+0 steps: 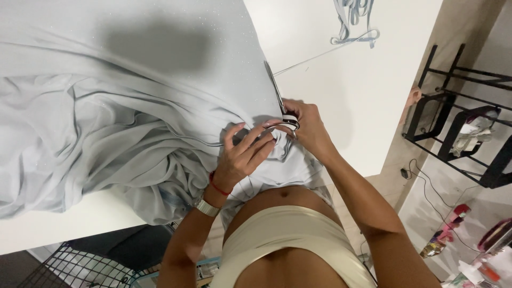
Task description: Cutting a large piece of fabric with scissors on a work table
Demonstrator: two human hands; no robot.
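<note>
The pale grey fabric (122, 106) is spread over the white table (341, 90), bunched at the near edge. The left hand (242, 154) pinches a fold there, fingers closed on cloth. Touching it on the right, the right hand (304, 125) grips the scissors (278, 96); the blades point away from the body along the fabric's edge.

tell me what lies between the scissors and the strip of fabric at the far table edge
Head view: bare white table between the scissors and fabric strip, crossed only by a thin thread.
</note>
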